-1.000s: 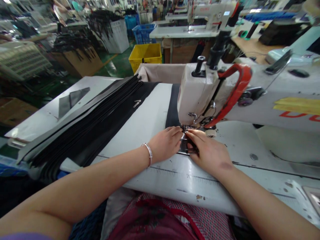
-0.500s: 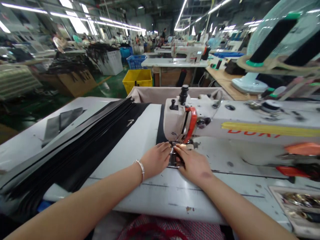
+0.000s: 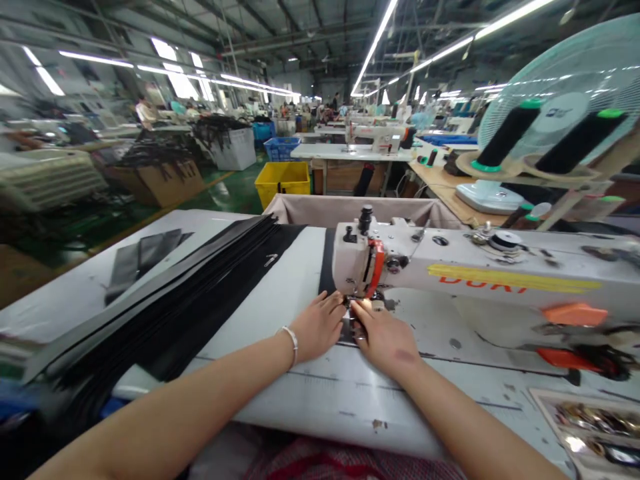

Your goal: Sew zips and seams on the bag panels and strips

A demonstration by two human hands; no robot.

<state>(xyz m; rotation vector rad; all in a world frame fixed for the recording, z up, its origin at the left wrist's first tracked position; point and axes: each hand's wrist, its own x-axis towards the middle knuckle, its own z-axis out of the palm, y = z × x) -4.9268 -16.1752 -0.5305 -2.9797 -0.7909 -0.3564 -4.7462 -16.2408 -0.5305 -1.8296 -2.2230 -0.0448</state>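
Observation:
My left hand (image 3: 317,325) and my right hand (image 3: 383,337) lie side by side on the white table (image 3: 320,393), fingertips at the needle of the white sewing machine (image 3: 450,270). Their fingers are stretched forward and pressed flat on a narrow dark strip (image 3: 327,260) that runs under the presser foot and away behind the machine. A silver bracelet (image 3: 291,341) circles my left wrist. What lies directly under the fingertips is hidden by the hands.
A long stack of black zipper strips (image 3: 180,300) lies along the table's left. A grey piece (image 3: 137,257) sits further left. Black thread cones (image 3: 505,137) and a fan (image 3: 565,100) stand at the right. A tray of small metal parts (image 3: 595,427) is near the right corner. Yellow bin (image 3: 283,180) beyond.
The view has tilted upward and pulled back, so the hands and the machine look smaller and more of the hall shows. The hands stay at the needle in the same pose.

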